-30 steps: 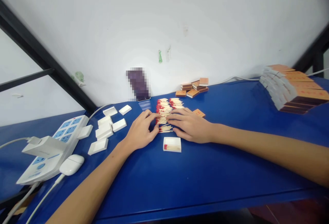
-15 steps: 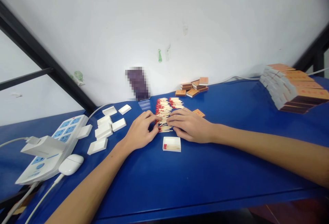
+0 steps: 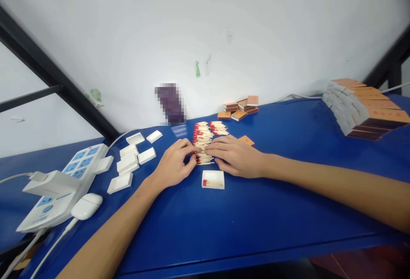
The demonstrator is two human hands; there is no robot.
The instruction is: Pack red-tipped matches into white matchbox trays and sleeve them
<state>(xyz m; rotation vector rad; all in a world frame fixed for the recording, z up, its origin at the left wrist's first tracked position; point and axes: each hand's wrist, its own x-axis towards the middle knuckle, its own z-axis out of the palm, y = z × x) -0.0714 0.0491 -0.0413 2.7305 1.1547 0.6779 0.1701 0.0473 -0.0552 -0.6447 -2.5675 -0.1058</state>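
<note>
A pile of red-headed matches (image 3: 202, 136) lies on the blue table, heads toward the left. My left hand (image 3: 175, 163) rests at its left side, thumb and index finger apart, fingertips touching the match heads. From the right, my right hand (image 3: 238, 157) lies with fingers spread over the stick ends; its fingertips partly cover the matches. Just in front of the pile is a white matchbox tray (image 3: 213, 173) with a few matches along its near side. A smaller group of matches (image 3: 219, 128) lies behind my right hand, beside an orange matchbox cover (image 3: 246, 140) partly hidden by that hand.
Several white trays (image 3: 127, 164) lie at the left beside a power strip (image 3: 81, 164) with a charger and a white earphone case (image 3: 86, 206). Matchboxes (image 3: 238, 110) are heaped by the wall. Stacked matchboxes (image 3: 368, 108) stand far right. A blurred purple object (image 3: 173, 104) leans on the wall.
The view has shifted slightly. My right fingertips have edged a little left over the matches; my left hand stays at the heads.
</note>
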